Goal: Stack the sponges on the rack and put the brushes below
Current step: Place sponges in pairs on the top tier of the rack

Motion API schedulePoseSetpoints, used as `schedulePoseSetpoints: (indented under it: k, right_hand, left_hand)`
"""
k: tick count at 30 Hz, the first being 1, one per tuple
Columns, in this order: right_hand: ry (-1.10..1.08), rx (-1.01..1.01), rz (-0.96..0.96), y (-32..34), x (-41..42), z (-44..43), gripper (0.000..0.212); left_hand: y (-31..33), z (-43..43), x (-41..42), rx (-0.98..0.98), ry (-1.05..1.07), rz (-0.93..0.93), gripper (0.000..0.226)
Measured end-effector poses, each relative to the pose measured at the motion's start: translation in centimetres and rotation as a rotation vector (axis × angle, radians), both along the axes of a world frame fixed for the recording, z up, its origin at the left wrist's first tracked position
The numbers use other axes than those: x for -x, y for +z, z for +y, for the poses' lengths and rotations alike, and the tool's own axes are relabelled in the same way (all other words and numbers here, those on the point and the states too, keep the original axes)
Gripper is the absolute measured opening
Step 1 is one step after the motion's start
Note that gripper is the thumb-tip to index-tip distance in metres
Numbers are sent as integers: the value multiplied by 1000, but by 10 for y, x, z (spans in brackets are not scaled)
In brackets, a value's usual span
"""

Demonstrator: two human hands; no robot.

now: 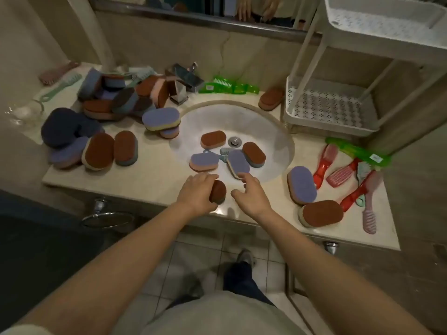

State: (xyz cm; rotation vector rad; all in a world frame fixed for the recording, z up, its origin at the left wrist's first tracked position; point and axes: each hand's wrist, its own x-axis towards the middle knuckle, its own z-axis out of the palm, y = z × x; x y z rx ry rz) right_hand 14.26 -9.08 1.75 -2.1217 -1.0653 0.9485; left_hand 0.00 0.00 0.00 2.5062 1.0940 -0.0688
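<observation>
Brown sponge (219, 191) gripped by left hand (197, 193); right fingers (246, 178) spread, seemingly free.

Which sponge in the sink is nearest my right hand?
The purple-topped oval sponge with the cream base, at the front of the basin; the right hand nearly touches it.

The counter (150, 170) is cream marble with faint veining, and the basin (273, 131) is pale grey-white. The brown sponge (219, 191) at frame centre shows a rust face. The lilac sponge (203, 162) left in the basin is lilac over salmon pink. The layered sponge (160, 118) at the basin's upper-left rim is lilac over yellow and cream. The rack (324, 110) at upper right is white, its floor pierced in a clover-dot pattern. At right lie a translucent red brush (320, 170) and a pink brush (369, 217). At upper centre is a green brush (225, 83) with white bristles
</observation>
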Motion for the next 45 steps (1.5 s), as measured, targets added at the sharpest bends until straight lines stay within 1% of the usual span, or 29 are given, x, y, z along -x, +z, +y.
schedulePoseSetpoints:
  k: [2,5,8,11,15,18,22,27,29,31,33,34,35,37,39,41,42,45]
  right_hand:
    - [24,22,2,-2,-6,4,53]
    - [58,68,10,-8,-17,4,53]
    - [68,54,5,-11,-33,5,53]
    - [5,16,-41,-11,-55,2,52]
    - [-95,-7,-166,-9,-91,-8,50]
    - [-131,40,-296,-9,-116,-19,51]
    - [-61,157,-377,-13,-143,-30,64]
    - [-23,274,-339,-25,-162,-32,87]
    - [-22,272,-377,-29,-166,-30,89]
    - [-73,197,-388,-29,-168,-27,81]
    - [-173,76,-293,-25,-169,-20,63]
    - [-233,4,-196,-20,-170,-16,52]
    - [-294,-63,-69,-15,-170,-11,43]
    - [-390,-159,220,-1,-171,-2,29]
    - [-455,-199,422,13,-173,9,27]
    - [-515,-224,517,27,-174,17,29]
    - [-542,-244,537,33,-174,20,25]
    - [-621,-324,539,49,-173,27,18]
  left_hand:
    - [-2,1,-4,-4,-13,105,86]
    - [-9,-1,-6,19,52,172,81]
    - [-13,-4,-17,11,99,116,74]
    - [-9,-8,-41,91,174,-3,69]
    - [-4,-11,-83,119,181,-96,62]
    - [-3,-12,-110,135,163,-118,64]
    - [-4,-17,-139,171,171,-112,67]
    - [-6,-20,-161,214,224,-152,67]
    - [-5,-19,-167,260,286,-166,67]
    - [-5,-18,-171,313,353,-198,64]
    - [-3,-16,-176,417,437,-289,59]
    - [-1,-13,-180,486,483,-352,55]
    - [2,-12,-185,544,523,-413,50]
    - [12,-5,-195,601,587,-515,40]
    - [26,2,-206,671,666,-601,35]
    - [39,9,-215,748,714,-656,37]
    - [46,12,-218,768,718,-674,40]
    - [63,20,-225,828,693,-721,49]
